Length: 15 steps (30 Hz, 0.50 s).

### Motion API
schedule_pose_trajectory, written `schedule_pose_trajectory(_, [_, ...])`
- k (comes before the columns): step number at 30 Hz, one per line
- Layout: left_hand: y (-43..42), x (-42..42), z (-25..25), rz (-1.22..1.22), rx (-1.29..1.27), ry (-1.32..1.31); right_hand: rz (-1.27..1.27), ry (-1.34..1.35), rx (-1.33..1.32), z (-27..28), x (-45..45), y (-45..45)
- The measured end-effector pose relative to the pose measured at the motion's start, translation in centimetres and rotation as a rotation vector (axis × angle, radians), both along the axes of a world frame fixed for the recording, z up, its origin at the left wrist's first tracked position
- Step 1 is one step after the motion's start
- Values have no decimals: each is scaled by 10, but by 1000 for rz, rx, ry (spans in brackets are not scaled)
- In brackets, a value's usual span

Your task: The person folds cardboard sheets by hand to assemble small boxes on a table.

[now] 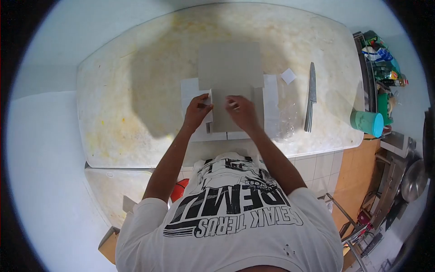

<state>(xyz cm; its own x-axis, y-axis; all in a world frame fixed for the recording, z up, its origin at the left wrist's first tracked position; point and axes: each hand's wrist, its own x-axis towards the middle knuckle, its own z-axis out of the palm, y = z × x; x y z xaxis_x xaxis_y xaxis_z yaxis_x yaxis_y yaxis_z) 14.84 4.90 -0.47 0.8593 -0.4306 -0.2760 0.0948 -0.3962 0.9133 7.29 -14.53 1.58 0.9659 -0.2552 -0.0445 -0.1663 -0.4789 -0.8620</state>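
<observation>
A partly folded grey cardboard box (230, 65) lies in front of me, its large lid flap spread toward the far side of the table. My left hand (199, 109) pinches the upright left side flap of the box between thumb and fingers. Over the inside of the box is my right hand (242, 111), its fingers bent and smeared by motion, so I cannot tell whether they hold anything. White sheets (271, 95) lie beneath the box and show on both sides of it.
On the white table (104, 113), a kitchen knife (311, 97) lies to the right. Nearer the box are a small white square (288, 76) and crumpled clear plastic (287, 120). A turquoise-lidded container (368, 123) rests at the right edge, beside a rack of packets (380, 54).
</observation>
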Motion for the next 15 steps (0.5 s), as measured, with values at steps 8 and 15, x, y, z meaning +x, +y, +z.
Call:
schedule_pose_trajectory(8, [5,1,-12,-88,-1,-104,-7,292,824,-29,35,28])
schedule_pose_trajectory(15, [15,0,-14,-12,-119,32,-42,327,859,-36,34,23])
